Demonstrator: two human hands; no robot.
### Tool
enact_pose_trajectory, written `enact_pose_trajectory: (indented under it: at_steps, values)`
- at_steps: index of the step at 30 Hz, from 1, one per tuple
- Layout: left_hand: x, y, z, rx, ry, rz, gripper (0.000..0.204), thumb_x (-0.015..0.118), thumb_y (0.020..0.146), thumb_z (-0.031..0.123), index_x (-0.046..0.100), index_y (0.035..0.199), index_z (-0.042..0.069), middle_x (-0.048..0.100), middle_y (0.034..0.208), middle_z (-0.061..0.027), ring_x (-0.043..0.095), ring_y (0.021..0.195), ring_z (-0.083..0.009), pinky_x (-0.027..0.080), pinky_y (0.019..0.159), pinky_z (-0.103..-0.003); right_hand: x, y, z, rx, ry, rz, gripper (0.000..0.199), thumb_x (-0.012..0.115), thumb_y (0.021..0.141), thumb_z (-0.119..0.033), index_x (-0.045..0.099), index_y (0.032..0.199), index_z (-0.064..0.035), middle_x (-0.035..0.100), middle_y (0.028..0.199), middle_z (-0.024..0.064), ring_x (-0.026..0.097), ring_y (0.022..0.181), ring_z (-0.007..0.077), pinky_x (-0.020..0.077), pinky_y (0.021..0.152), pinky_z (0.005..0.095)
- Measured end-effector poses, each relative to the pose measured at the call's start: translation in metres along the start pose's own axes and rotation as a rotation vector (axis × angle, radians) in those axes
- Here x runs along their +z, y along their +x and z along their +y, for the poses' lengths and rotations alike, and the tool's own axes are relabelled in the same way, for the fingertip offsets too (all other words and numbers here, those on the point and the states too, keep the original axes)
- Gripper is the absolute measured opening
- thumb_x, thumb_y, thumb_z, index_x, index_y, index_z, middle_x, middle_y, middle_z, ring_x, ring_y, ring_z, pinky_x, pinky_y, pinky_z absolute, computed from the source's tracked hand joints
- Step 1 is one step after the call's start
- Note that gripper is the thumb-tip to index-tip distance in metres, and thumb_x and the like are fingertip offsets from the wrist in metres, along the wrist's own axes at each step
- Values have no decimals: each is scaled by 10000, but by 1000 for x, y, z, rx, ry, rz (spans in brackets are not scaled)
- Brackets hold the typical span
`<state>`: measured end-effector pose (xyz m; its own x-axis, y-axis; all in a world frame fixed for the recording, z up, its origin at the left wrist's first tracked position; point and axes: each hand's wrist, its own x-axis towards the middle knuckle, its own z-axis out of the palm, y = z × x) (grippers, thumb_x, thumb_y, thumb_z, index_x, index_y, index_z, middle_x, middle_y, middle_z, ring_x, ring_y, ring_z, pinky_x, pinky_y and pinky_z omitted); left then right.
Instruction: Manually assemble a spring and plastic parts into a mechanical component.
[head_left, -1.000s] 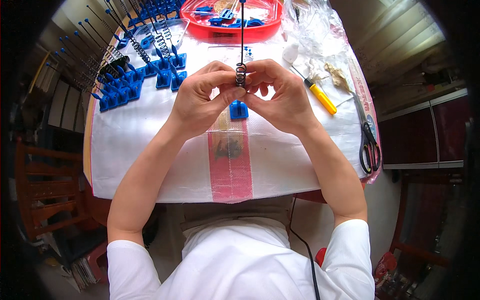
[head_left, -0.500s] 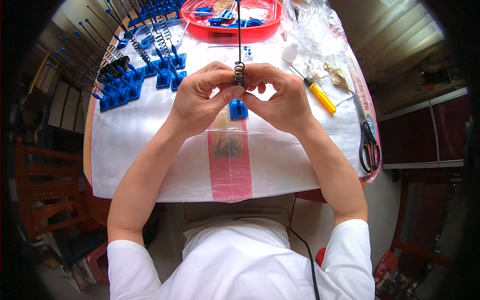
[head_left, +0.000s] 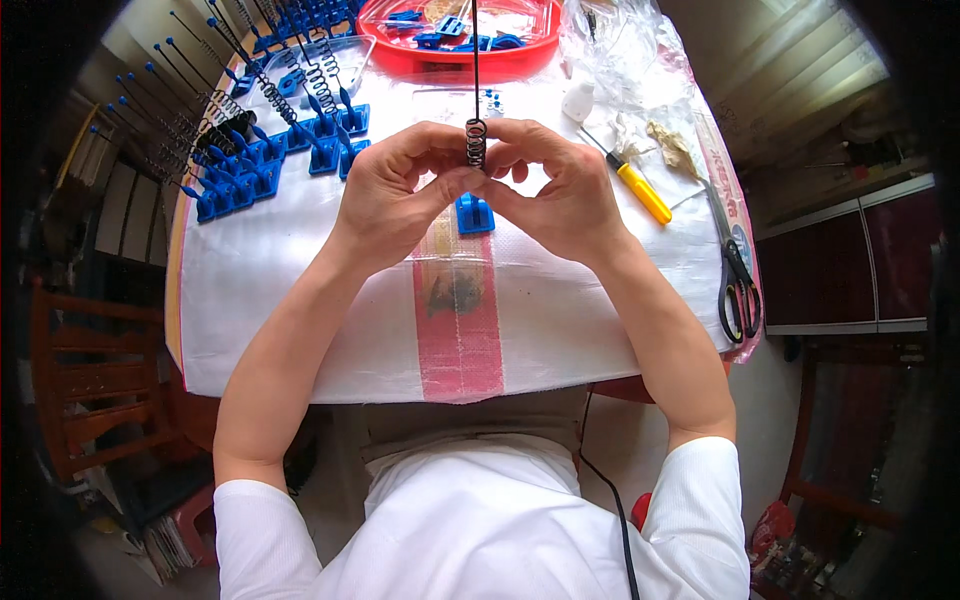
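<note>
Both my hands meet at the middle of the table around a black coil spring (head_left: 476, 143) threaded on a thin upright black rod (head_left: 476, 60). With thumb and fingers pinched, my left hand (head_left: 403, 193) grips the spring's lower end from the left. From the other side my right hand (head_left: 553, 188) pinches the same spot, its index finger against the coil. Just below the thumbs shows a blue plastic base (head_left: 475, 214); how it joins the rod is hidden by my fingers.
Several blue bases with springs and rods (head_left: 240, 175) stand at the left. Behind are a red tray (head_left: 460, 66) of blue parts and a clear plastic bag (head_left: 625, 60). To the right lie a small white bottle (head_left: 578, 101), a yellow-handled screwdriver (head_left: 643, 193) and black scissors (head_left: 738, 290).
The spring's coils show slightly higher above my thumbs and look a little longer. My hands keep their pinch at nearly the same place.
</note>
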<state>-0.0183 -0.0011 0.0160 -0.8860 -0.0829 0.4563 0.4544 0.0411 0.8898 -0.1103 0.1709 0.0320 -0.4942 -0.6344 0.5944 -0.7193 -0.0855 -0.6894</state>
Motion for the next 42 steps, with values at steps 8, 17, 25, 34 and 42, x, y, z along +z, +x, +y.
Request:
enact_pose_trajectory:
  at_steps: [8,17,25,34,42]
  values:
    - [-4,1,-3,15,63,-20,208,724,877,3,660,1075,16,698,973,-36,653,894,-104,534,833,-260,-3,-1,2,23,-13,-23,228,802,779,-89,658,948,-38,726,817,59,700,732,131,540,659,264]
    - [-4,0,-2,21,71,17,241,732,872,16,647,1097,8,696,980,-45,666,903,-114,555,835,-266,-2,-2,-1,111,-1,-37,133,789,796,-110,722,882,-34,725,772,38,673,698,99,520,642,241]
    - [-5,1,-4,45,59,9,290,735,891,85,639,1156,15,691,1016,-54,658,924,-118,547,822,-261,-5,-1,2,125,68,-23,114,778,799,-94,727,880,-31,715,772,21,624,681,75,502,630,226]
    - [4,-5,-5,-125,-46,119,414,555,944,103,505,1333,-28,606,1252,-152,580,1169,-204,459,1013,-324,-14,0,9,162,119,11,170,766,821,24,705,976,-13,723,886,48,664,815,82,538,745,222]
    - [14,-7,3,-271,-127,64,429,622,941,142,499,1308,-43,600,1195,-160,618,1104,-196,504,962,-321,-10,2,11,77,269,173,138,784,816,-40,710,928,-12,707,797,27,614,701,50,499,629,207]
